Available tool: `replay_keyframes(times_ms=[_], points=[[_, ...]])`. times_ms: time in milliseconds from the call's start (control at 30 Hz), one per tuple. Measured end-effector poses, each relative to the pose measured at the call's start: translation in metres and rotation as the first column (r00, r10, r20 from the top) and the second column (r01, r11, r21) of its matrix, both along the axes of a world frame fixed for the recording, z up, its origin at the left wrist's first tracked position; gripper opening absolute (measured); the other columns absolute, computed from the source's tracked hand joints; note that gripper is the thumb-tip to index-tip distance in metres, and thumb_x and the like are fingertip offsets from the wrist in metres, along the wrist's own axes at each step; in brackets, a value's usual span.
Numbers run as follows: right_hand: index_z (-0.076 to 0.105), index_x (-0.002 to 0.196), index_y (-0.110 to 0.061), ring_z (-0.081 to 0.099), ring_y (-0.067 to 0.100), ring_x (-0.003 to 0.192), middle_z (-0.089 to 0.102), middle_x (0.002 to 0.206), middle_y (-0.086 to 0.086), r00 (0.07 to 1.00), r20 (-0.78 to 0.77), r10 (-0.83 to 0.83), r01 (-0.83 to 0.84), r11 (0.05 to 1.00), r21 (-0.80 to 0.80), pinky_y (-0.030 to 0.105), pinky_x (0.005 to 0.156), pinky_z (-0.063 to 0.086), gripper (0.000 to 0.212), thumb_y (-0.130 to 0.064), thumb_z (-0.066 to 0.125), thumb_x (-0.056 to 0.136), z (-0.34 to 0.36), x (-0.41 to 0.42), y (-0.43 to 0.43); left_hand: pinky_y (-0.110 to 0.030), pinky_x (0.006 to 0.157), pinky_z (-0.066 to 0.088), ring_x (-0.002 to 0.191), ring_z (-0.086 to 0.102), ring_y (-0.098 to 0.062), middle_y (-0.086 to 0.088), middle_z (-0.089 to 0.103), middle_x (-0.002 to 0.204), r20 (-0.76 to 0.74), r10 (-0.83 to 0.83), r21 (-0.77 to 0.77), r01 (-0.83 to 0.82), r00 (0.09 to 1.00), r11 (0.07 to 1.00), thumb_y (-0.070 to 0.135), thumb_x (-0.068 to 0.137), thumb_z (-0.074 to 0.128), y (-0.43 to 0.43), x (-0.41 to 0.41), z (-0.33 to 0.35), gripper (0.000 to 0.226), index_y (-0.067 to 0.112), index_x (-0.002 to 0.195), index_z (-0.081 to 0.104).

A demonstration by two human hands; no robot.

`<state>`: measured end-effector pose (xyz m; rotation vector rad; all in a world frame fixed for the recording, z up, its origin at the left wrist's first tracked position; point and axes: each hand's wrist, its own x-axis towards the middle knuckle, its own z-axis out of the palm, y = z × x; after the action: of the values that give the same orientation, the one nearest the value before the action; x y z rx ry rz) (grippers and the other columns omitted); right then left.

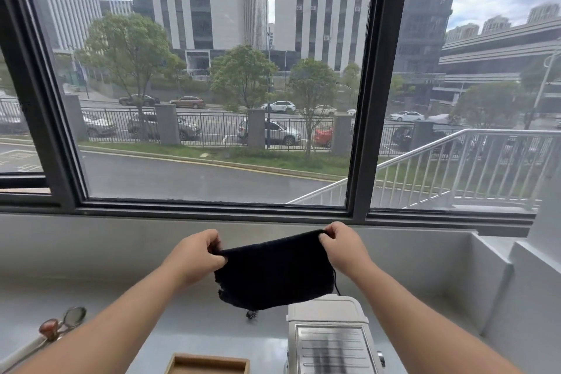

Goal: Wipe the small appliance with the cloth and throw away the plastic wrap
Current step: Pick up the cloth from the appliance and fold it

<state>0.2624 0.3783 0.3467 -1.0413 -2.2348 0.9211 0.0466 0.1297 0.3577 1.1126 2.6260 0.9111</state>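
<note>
A black cloth [274, 273] hangs spread out in the air above the grey counter [194, 325]. My left hand [200, 252] pinches its upper left corner and my right hand [340, 244] pinches its upper right corner. Below the cloth's right part stands the small appliance [329, 334], cream-white with a ribbed metal top plate, cut off by the bottom edge. A thin black cord [336, 282] dangles at the cloth's right side. No plastic wrap shows in view.
A wooden box [209, 363] lies at the bottom centre beside the appliance. A utensil with a round glassy head and reddish knob [62, 323] rests at the lower left. A large dark-framed window [361, 100] rises behind the counter, and a grey wall ledge [498, 276] borders the right.
</note>
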Motion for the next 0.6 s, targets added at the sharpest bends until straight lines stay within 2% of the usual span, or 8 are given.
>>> replay_keyframes(times_ms=[100,233,300,367,433,500,600], points=[[0.059,0.092,-0.025,0.059,0.005,0.077,0.065,0.087,-0.008,1.000,-0.003,-0.004,0.004,1.000,-0.014,0.022,0.059,0.040,0.008,-0.028,0.060,0.100,0.000,-0.011,-0.008,-0.031,0.060,0.041,0.065,0.052,-0.015,0.007,0.061,0.068,0.043,0.047,0.093,-0.051,0.998,0.994,0.026,0.076,0.076,-0.011,-0.013,0.000,0.021,0.022,0.073,0.056],[0.063,0.095,-0.022,0.060,0.012,0.073,0.068,0.088,-0.001,0.999,-0.039,0.003,-0.005,0.998,-0.056,0.027,0.059,0.043,0.007,-0.028,0.062,0.098,-0.002,-0.028,-0.020,-0.031,0.059,0.039,0.064,0.051,-0.017,0.008,0.059,0.066,0.033,0.103,0.111,-0.106,0.994,0.988,0.034,0.073,0.072,-0.021,-0.028,-0.003,0.023,0.023,0.070,0.051],[0.065,0.098,-0.019,0.063,0.015,0.077,0.069,0.091,0.002,0.998,-0.055,0.002,-0.006,0.997,-0.074,0.030,0.064,0.051,0.008,-0.027,0.062,0.097,-0.003,-0.038,-0.028,-0.031,0.058,0.039,0.064,0.052,-0.017,0.007,0.060,0.066,0.032,0.125,0.108,-0.128,0.992,0.986,0.037,0.070,0.067,-0.025,-0.035,-0.005,0.021,0.023,0.070,0.052],[0.064,0.099,-0.018,0.068,0.022,0.081,0.070,0.092,0.005,0.998,-0.059,0.004,-0.012,0.993,-0.121,0.042,0.070,0.062,0.009,-0.027,0.062,0.097,-0.004,-0.048,-0.034,-0.030,0.058,0.040,0.067,0.056,-0.017,0.006,0.064,0.070,-0.001,0.143,0.072,-0.142,0.990,0.987,0.039,0.070,0.065,-0.028,-0.042,-0.006,0.019,0.023,0.073,0.054],[0.063,0.097,-0.020,0.070,0.026,0.078,0.071,0.091,0.008,0.997,-0.071,0.007,-0.020,0.982,-0.189,0.047,0.066,0.065,0.005,-0.025,0.062,0.097,-0.006,-0.058,-0.040,-0.031,0.060,0.045,0.072,0.060,-0.015,0.006,0.067,0.076,-0.033,0.156,0.049,-0.155,0.987,0.987,0.039,0.071,0.064,-0.032,-0.051,-0.007,0.018,0.023,0.075,0.058],[0.064,0.095,-0.021,0.071,0.025,0.072,0.071,0.089,0.009,0.996,-0.085,0.003,-0.022,0.974,-0.226,0.046,0.060,0.065,0.004,-0.023,0.062,0.097,-0.007,-0.066,-0.046,-0.032,0.064,0.049,0.075,0.062,-0.014,0.007,0.068,0.080,-0.064,0.163,0.036,-0.161,0.985,0.986,0.039,0.071,0.063,-0.036,-0.059,-0.006,0.017,0.023,0.075,0.060],[0.066,0.097,-0.018,0.076,0.030,0.075,0.074,0.091,0.011,0.994,-0.112,-0.012,-0.022,0.954,-0.298,0.042,0.055,0.064,0.007,-0.020,0.060,0.096,-0.009,-0.079,-0.057,-0.030,0.055,0.042,0.070,0.059,-0.014,0.006,0.065,0.075,-0.085,0.161,-0.011,-0.163,0.983,0.987,0.040,0.072,0.061,-0.041,-0.070,-0.004,0.019,0.023,0.073,0.055]])
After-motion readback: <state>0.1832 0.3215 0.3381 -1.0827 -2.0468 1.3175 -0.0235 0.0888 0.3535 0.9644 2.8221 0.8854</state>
